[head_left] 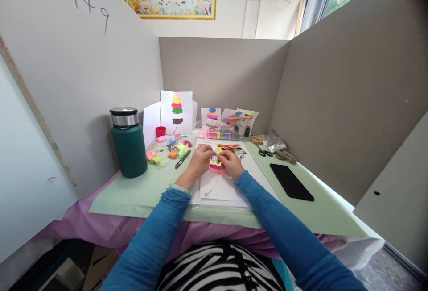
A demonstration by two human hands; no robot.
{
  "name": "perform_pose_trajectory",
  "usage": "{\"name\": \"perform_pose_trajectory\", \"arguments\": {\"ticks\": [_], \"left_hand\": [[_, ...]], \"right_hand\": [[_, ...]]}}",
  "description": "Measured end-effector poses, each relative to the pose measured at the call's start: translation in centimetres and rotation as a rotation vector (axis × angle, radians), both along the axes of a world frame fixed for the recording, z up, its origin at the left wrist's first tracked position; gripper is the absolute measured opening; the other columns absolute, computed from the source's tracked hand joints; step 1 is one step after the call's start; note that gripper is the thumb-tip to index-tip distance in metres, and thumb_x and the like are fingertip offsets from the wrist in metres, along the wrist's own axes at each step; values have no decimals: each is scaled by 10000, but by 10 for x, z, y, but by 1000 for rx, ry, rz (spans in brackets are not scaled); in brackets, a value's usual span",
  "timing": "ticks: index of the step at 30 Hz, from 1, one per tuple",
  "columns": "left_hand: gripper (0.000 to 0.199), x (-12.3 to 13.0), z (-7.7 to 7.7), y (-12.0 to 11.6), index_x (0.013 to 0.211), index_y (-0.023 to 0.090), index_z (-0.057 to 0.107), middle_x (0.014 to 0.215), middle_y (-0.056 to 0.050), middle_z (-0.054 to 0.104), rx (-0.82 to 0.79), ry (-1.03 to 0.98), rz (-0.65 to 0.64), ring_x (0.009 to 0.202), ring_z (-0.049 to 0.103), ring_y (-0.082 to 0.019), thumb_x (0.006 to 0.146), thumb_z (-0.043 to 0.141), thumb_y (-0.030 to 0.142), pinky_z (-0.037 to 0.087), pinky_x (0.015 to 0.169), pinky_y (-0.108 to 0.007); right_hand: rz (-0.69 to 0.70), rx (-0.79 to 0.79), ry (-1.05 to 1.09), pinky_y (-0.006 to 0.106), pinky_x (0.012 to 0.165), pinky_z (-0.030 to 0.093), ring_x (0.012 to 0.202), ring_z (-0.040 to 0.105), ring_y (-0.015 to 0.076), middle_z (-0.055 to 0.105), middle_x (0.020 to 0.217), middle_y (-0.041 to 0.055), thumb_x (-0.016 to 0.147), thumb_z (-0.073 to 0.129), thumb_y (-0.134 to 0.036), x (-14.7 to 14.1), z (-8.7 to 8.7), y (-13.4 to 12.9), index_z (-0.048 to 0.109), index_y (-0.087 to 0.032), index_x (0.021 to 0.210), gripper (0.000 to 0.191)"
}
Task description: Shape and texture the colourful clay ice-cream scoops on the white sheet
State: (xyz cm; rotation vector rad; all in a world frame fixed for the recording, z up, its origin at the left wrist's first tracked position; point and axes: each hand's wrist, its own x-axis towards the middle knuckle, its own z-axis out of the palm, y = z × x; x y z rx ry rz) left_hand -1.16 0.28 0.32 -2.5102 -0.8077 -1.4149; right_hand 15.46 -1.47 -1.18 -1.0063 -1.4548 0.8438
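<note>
Soft-looking coloured layers [218, 171] under your fingertips, on white paper [222, 189].
The layers lie just below and between your left hand [202, 159] and right hand [231, 164]; the fingers of both are bent inward, tips nearly meeting, but you cannot tell whether they pinch anything. The layers look light, soft and easily dented, perhaps tacky, so take any piece lightly by its rim; the paper should bend, so hold its bare part nearer you. Left of your left hand, a pen [182, 159] and coloured lumps [174, 151] crowd that side; scissors [264, 151] and a black slab [291, 182] lie right of your right hand. Bare desk [321, 215] lies beyond the slab, rightward and nearer you.
</note>
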Motion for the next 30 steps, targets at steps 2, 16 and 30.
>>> {"name": "perform_pose_trajectory", "arguments": {"ticks": [2, 16, 30], "left_hand": [[357, 0, 0, 1, 873, 179, 697, 943, -75, 609, 5, -4, -13, 948, 529, -203, 702, 489, -56, 480, 836, -353], [211, 7, 7, -16, 789, 166, 606, 756, -27, 600, -328, 2, 45, 707, 540, -147, 888, 519, 331, 428, 684, -275], [256, 11, 4, -11, 723, 198, 514, 678, -17, 576, -384, 118, 178, 646, 527, -154, 931, 375, 252, 332, 623, -263]], "right_hand": [[1, 0, -48, 228, 425, 369, 431, 484, 91, 618, 615, -22, 736, 559, -341, 0, 0, -1, 534, -191, 724, 152], [-191, 310, -294, 258, 596, 411, 570, 532, 132, 602, 616, -10, 822, 462, -335, -2, 2, -7, 555, -199, 711, 199], [-162, 345, -352, 244, 558, 369, 538, 454, 121, 501, 552, -32, 809, 450, -361, -9, 2, -13, 473, -211, 628, 236]]}}
